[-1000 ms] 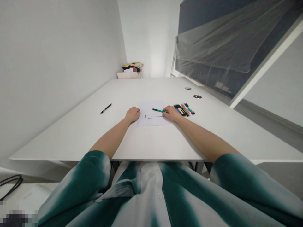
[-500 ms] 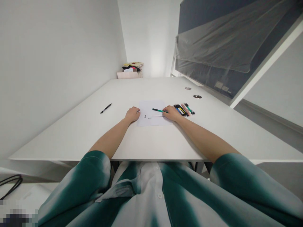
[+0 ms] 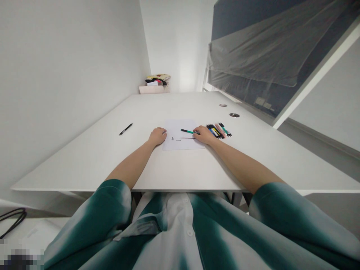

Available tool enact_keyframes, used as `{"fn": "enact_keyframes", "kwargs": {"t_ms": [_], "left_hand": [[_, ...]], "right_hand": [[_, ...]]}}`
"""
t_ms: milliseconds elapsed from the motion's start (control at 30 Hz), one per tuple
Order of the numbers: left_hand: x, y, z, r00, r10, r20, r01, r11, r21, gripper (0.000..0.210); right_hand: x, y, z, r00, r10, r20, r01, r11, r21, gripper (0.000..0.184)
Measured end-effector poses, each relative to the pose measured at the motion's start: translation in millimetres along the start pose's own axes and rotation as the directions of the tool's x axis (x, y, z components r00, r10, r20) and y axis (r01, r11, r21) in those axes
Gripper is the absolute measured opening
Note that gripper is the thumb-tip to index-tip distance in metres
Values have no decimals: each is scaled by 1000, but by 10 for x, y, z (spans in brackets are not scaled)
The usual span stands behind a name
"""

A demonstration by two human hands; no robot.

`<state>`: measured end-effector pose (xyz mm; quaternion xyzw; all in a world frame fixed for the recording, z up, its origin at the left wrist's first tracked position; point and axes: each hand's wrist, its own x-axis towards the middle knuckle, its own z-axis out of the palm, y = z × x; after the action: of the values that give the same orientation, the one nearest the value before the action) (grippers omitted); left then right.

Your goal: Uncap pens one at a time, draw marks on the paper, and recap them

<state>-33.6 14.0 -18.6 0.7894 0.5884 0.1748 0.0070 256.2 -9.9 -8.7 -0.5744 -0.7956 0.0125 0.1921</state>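
Roughly mid-sheet, a green-and-black pen (image 3: 188, 131) lies on white paper (image 3: 182, 125), its right end at the fingers of the person's right hand (image 3: 203, 135). Whether those fingers clamp it or merely rest over it cannot be told. Just nearer the person, a thin dark rod (image 3: 186, 138) also runs to that hand. The left hand (image 3: 158, 136) rests by the paper's left edge, fingers curled; whether they pinch anything cannot be made out.

A small pointed piece (image 3: 172, 138) and a thin short piece (image 3: 178, 140) lie loose on the sheet, so a tug on the paper or a brushing wrist could set them rolling. The right hand sits close to the row of pens (image 3: 218, 130); a careless swing outward could knock the row askew.

Leftward, a black pen (image 3: 125, 129) lies well apart from the left hand, leaving room between. The near edge of the white table (image 3: 180, 170) is well apart from the sheet, while two round fittings (image 3: 234, 115) sit beyond the row.
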Motion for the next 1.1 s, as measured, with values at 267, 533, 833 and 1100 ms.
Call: {"fn": "enact_keyframes", "kwargs": {"t_ms": [267,533,833,1100], "left_hand": [[-19,54,-22,999,-35,6,35,999,0,36],[-114,305,-108,980,154,-127,-164,984,-69,32],[-190,532,-108,907,408,-99,-418,902,-110,20],[-195,535,-87,903,425,-66,-430,893,-129,17]], "right_hand": [[-4,-13,-7,1000,9,14,-9,1000,12,34],[-11,-25,2,995,-26,-96,26,1000,0,32],[-50,-241,-27,972,-229,-50,227,973,-28,21],[-54,-268,-15,969,-248,2,248,968,-47,21]]}}
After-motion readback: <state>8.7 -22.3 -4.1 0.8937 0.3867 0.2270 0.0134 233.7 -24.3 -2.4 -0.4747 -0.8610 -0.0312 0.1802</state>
